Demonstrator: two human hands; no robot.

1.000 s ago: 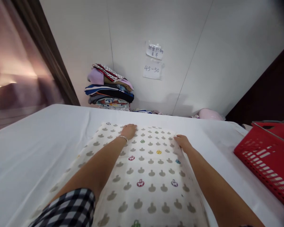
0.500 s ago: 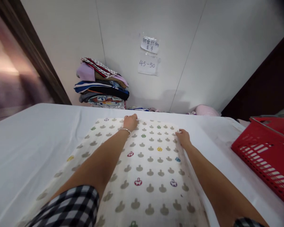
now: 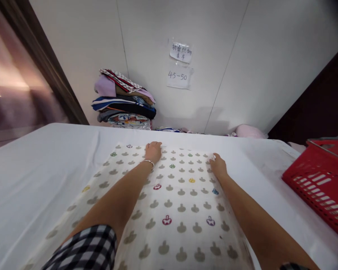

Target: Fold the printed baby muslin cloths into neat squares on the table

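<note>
A white cloth (image 3: pixel 174 204) printed with grey and coloured mushroom shapes lies spread on the white-covered table (image 3: pixel 79 150), running toward me and out of the bottom of the view. My left hand (image 3: pixel 153 150) is closed at the cloth's far edge, left of its middle, with the fingertips curled over that edge. At the far right corner, my right hand (image 3: pixel 219 165) pinches the cloth between thumb and fingers. A bracelet (image 3: pixel 148 162) circles the left wrist. Both arms reach forward over the cloth.
Folded fabrics (image 3: pixel 126 99) are piled behind the table at the back left. A red plastic basket (image 3: pixel 321 183) stands at the right edge. Handwritten paper signs (image 3: pixel 180 77) hang on the wall. A pink bundle (image 3: pixel 249 131) sits at the back right, and a curtain (image 3: pixel 22 82) hangs at left.
My left hand and the far edge of the cloth have come slightly nearer to me. My right hand stays at its corner. The camera view has shifted a little.
</note>
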